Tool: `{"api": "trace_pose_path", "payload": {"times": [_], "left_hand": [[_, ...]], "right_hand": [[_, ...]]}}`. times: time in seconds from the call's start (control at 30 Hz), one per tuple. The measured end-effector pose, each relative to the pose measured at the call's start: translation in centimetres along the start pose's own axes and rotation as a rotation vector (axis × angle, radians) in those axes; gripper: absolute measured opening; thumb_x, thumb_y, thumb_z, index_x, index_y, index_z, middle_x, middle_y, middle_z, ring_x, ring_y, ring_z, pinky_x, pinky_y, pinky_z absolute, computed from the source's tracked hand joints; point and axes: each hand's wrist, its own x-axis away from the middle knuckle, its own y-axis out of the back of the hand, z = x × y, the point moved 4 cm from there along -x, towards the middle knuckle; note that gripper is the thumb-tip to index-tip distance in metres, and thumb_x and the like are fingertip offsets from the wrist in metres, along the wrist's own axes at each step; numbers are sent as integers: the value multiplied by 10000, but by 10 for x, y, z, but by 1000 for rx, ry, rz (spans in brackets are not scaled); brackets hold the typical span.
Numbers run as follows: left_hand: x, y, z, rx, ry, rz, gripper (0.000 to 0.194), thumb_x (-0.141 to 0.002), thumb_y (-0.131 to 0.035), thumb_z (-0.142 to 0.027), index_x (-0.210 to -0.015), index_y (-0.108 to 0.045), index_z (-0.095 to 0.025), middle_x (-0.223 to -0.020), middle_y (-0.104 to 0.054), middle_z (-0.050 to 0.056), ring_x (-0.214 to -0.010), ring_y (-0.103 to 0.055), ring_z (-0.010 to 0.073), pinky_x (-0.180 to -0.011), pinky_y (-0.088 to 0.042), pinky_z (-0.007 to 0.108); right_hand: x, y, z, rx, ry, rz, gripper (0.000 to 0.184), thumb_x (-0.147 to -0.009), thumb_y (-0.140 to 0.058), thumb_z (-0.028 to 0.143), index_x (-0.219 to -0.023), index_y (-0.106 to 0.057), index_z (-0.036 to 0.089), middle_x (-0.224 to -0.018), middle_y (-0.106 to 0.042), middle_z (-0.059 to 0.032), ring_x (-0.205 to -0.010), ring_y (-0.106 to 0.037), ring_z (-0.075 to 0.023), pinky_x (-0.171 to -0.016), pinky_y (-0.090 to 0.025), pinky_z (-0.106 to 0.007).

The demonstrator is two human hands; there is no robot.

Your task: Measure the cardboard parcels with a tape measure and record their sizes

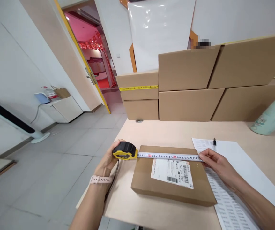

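While a box [142, 182] is lying on the table [120, 198], label [172, 172] up, a tape [161, 156] is spanning its top. The left hand [107, 159] is gripping the case [125, 150] just past the box's left edge; the right hand [212, 159] is pinching the tape's end at the right edge, seemingly holding it taut. Paper [247, 169] is lying along the right side, a pen [214, 142] at its far edge; cartons [185, 72] are standing stacked behind, near a bottle [269, 118].
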Motion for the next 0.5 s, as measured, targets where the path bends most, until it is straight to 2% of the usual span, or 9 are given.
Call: {"api": "trace_pose_path", "payload": {"times": [0.13,0.33,0.5], "left_hand": [[-9,-3,2,-27,39,48,336,-689,-686,-477,-733,-642,-146,-655,-623,2,-579,-561,138,-556,-467,247],[2,2,4,-41,112,92,389,-744,-606,-517,-771,-646,-131,-790,-666,83,-765,-617,234,-697,-492,324],[10,3,5,-45,120,106,423,-764,-564,-531,-815,-655,-121,-847,-666,109,-808,-616,272,-742,-488,361]], "right_hand": [[3,8,-4,61,-12,-77,350,-729,-659,550,-700,-614,204,-671,-599,-19,-652,-533,-170,-611,-445,-278],[22,7,-5,144,24,-102,304,-752,-629,519,-685,-617,223,-696,-584,-22,-637,-520,-174,-570,-445,-267],[24,8,-7,173,21,-94,285,-746,-644,510,-697,-604,232,-812,-586,-26,-712,-530,-182,-581,-441,-249]]}}
